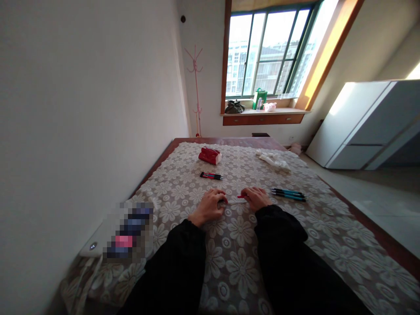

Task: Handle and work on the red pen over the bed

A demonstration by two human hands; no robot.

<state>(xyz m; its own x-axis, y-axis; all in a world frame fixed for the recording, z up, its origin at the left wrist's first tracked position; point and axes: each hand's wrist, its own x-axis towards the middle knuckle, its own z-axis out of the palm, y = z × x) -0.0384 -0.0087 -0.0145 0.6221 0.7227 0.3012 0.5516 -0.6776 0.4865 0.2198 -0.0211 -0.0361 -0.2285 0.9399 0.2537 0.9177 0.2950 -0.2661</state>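
Though ends hidden, red pen [241, 197] crosswise, axis left-right, probably pinched betw. both hands: left [210, 205], right [256, 197].

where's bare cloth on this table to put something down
Free patches on the floral lace tablecloth: between the red pouch and the crumpled white cloth, and the near right, below the teal pens. Crowded: the middle, where both hands, left and right, pinch something red, red-and-black pens just beyond.

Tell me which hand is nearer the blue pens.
Right. The right hand rests on the tablecloth just left of the blue pens; the left hand lies farther left, beyond the right hand.
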